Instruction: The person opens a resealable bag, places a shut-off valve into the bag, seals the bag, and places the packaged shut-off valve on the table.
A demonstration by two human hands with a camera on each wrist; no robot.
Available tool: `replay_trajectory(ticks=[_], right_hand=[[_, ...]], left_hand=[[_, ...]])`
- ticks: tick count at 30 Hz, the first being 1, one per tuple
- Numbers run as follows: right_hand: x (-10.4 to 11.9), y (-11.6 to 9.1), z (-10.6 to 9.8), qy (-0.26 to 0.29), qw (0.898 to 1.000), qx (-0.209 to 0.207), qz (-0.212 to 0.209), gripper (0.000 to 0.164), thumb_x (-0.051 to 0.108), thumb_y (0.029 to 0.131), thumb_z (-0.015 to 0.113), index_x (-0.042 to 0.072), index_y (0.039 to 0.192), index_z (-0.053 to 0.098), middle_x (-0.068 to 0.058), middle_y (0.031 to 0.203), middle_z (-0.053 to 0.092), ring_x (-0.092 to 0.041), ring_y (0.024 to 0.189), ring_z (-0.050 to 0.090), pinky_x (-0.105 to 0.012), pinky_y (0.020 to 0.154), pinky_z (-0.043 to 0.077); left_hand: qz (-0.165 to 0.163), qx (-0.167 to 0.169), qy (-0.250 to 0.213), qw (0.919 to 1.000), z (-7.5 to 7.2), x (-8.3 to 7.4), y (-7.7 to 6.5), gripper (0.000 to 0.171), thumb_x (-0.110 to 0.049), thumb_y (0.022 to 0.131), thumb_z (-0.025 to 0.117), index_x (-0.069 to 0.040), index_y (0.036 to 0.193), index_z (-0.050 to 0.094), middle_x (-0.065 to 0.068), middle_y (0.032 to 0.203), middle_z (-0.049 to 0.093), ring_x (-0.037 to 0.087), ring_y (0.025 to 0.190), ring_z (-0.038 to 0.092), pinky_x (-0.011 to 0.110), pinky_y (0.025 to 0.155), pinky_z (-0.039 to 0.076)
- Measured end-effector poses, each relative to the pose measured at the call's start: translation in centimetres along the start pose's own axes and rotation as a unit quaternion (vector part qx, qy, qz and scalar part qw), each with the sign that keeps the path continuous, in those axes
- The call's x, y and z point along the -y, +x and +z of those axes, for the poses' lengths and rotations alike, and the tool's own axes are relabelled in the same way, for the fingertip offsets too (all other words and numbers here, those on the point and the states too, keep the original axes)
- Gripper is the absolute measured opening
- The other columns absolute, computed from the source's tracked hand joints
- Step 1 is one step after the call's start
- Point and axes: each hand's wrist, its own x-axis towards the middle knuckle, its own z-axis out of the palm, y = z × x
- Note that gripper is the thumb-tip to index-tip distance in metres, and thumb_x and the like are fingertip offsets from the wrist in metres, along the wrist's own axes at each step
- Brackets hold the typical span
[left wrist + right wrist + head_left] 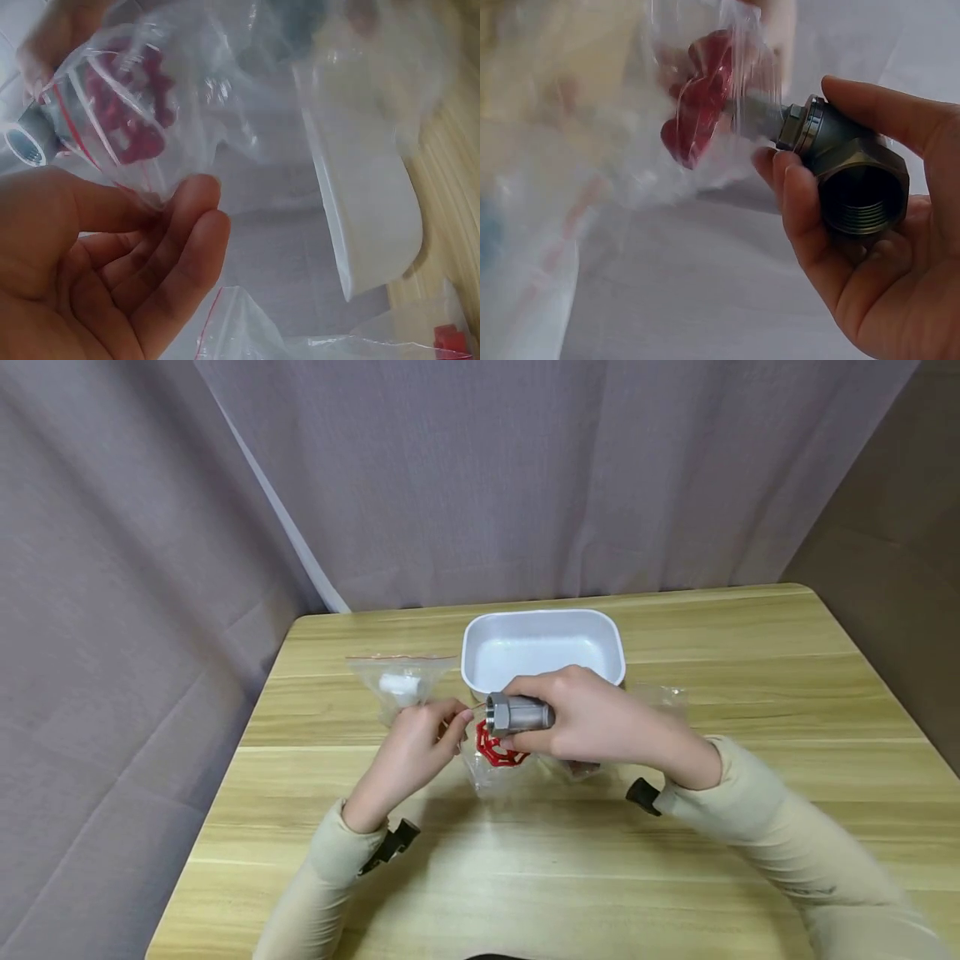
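Observation:
My right hand grips the grey metal body of a valve by its thick, threaded end. The valve's red handwheel lies inside a clear zip bag, while its threaded openings stick out past the bag's mouth. With thumb and fingertips my left hand pinches the bag's edge close to the red zip line. Both hands are above the table, in front of the white tray. In the right wrist view the thumb lies along the valve's top and the fingers curl beneath it.
A white tray stands at the back middle of the wooden table. Left of it lies a zip bag with a white part inside. More clear plastic shows behind my right wrist. Grey curtains hang behind the table.

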Motion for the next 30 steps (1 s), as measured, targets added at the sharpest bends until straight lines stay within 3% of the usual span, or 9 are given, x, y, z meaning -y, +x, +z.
replay_trajectory(ticks=[5, 10, 18, 25, 30], right_hand=[[-0.6, -0.1, 1.9, -0.052, 0.999, 0.002, 0.002, 0.032, 0.029, 0.08, 0.083, 0.018, 0.108, 0.072, 0.014, 0.084, 0.066, -0.005, 0.069, 0.057, -0.03, 0.065, 0.048], [-1.1, -0.3, 4.0, -0.08, 0.997, -0.013, -0.011, 0.024, 0.027, 0.081, 0.082, 0.019, 0.101, 0.07, 0.013, 0.083, 0.064, -0.005, 0.068, 0.056, -0.027, 0.063, 0.049], [-2.1, -0.6, 6.4, -0.079, 0.997, 0.009, 0.018, 0.028, 0.031, 0.081, 0.083, 0.018, 0.101, 0.07, 0.011, 0.081, 0.066, -0.005, 0.065, 0.059, -0.026, 0.059, 0.051], [-3.0, -0.4, 8.3, -0.093, 0.995, 0.02, 0.02, 0.043, 0.035, 0.08, 0.085, 0.012, 0.112, 0.07, 0.005, 0.083, 0.068, -0.009, 0.069, 0.062, -0.028, 0.062, 0.052], [-3.2, -0.3, 9.1, -0.091, 0.994, 0.037, 0.043, 0.048, 0.036, 0.081, 0.085, 0.005, 0.114, 0.07, 0.002, 0.081, 0.067, -0.009, 0.067, 0.059, -0.028, 0.059, 0.049]], left_hand=[[0.015, -0.02, 0.018, 0.9995, -0.1, -0.5, 0.0, 0.02, -0.017, 0.105, 0.055, -0.008, 0.096, 0.071, -0.009, 0.066, 0.057, 0.004, 0.056, 0.054, 0.024, 0.051, 0.047], [0.038, -0.027, 0.024, 0.9986, 0.0, -1.1, 0.0, 0.017, -0.015, 0.104, 0.057, -0.008, 0.097, 0.071, -0.008, 0.067, 0.056, 0.004, 0.057, 0.051, 0.024, 0.052, 0.046], [0.058, 0.0, 0.04, 0.9975, 0.9, -1.1, -0.1, 0.016, -0.017, 0.103, 0.059, -0.01, 0.095, 0.071, -0.008, 0.066, 0.054, 0.005, 0.055, 0.047, 0.023, 0.051, 0.043], [0.078, -0.001, 0.063, 0.995, 1.8, -0.3, -0.2, 0.012, -0.015, 0.1, 0.063, -0.009, 0.094, 0.071, -0.001, 0.082, 0.069, 0.01, 0.069, 0.06, 0.028, 0.063, 0.05], [0.075, 0.019, 0.088, 0.9931, 2.4, -0.1, -0.2, 0.012, -0.017, 0.1, 0.064, -0.012, 0.093, 0.073, -0.002, 0.087, 0.071, 0.011, 0.078, 0.065, 0.03, 0.069, 0.053]])
